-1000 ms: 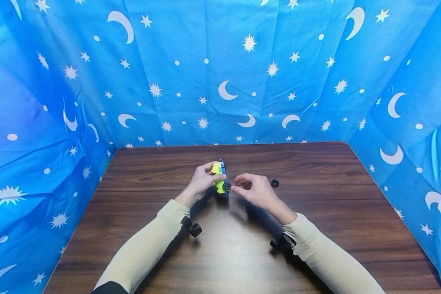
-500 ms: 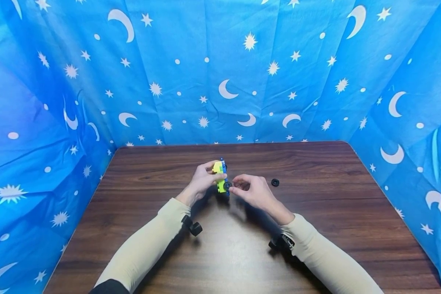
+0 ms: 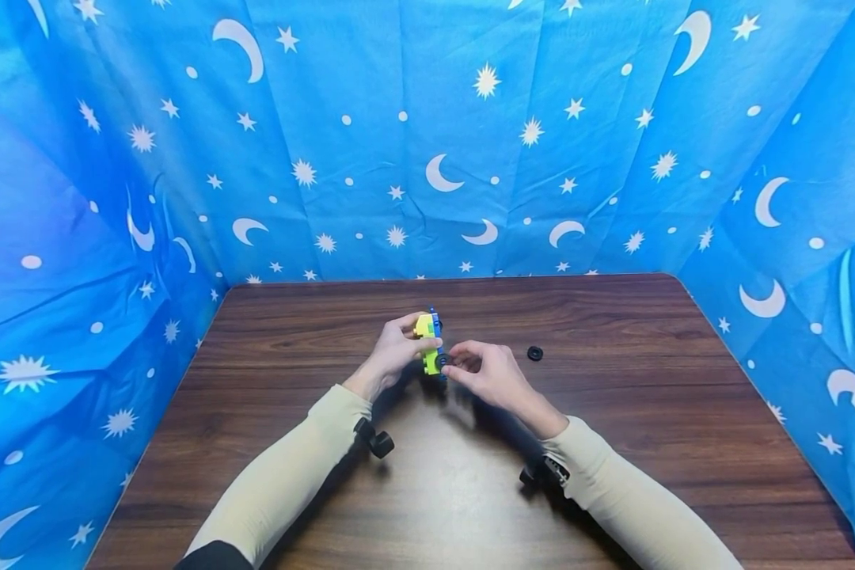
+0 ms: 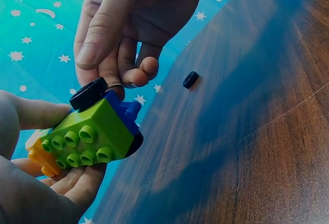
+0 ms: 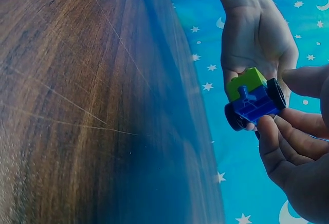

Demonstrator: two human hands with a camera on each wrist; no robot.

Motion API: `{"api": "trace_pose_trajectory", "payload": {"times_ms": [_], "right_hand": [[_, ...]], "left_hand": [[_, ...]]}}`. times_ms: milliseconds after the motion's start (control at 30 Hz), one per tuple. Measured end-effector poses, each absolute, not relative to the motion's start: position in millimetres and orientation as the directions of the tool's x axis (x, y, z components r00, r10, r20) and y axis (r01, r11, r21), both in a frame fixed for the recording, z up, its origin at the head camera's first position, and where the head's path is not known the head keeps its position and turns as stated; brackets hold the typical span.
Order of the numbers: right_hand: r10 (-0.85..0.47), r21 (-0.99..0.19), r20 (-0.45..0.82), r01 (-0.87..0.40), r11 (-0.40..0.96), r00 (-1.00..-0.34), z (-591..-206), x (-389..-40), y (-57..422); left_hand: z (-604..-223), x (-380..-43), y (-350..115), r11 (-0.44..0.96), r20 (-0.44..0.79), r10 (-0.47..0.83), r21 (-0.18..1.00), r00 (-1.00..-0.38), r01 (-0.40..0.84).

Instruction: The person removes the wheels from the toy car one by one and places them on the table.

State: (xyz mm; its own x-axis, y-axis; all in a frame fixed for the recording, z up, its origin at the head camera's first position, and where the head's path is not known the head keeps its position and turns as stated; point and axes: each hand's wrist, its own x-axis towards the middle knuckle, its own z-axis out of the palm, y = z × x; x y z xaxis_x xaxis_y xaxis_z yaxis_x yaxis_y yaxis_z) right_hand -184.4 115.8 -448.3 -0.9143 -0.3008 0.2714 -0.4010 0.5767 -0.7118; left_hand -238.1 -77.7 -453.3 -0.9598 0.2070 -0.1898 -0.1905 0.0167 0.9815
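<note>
A small toy car (image 4: 97, 131) made of lime-green, yellow and blue studded blocks has black wheels at its sides. My left hand (image 3: 395, 352) holds it, thumb along one side and fingers beneath, its blue underside facing right in the head view. My right hand (image 3: 495, 372) is beside the car's near end. One black wheel (image 4: 88, 93) sits there on the car's side; the right fingers bend right at its rim, while the thumb shows a little off it in the left wrist view. In the right wrist view, two wheels flank the blue base (image 5: 252, 106).
A loose black wheel (image 3: 535, 354) lies on the brown wood-grain table (image 3: 313, 317), right of the right hand. A blue cloth (image 3: 370, 142) with white moons and stars hangs behind the table and at both sides. Black wrist cameras sit on both sleeves.
The right hand has shifted slightly left, closer to the wheel on the car. The left hand keeps its hold on the car, and the loose wheel stays in place.
</note>
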Motion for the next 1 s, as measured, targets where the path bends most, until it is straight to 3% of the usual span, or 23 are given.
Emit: {"api": "trace_pose_trajectory", "payload": {"times_ms": [1000], "right_hand": [[-0.203, -0.747, 0.224, -0.302, 0.592, -0.953, -454.0, -187.5, 106.3]], "left_hand": [[-456.0, -241.8, -75.5, 0.036, -0.189, 0.194, 0.982, -0.963, -0.185]]}}
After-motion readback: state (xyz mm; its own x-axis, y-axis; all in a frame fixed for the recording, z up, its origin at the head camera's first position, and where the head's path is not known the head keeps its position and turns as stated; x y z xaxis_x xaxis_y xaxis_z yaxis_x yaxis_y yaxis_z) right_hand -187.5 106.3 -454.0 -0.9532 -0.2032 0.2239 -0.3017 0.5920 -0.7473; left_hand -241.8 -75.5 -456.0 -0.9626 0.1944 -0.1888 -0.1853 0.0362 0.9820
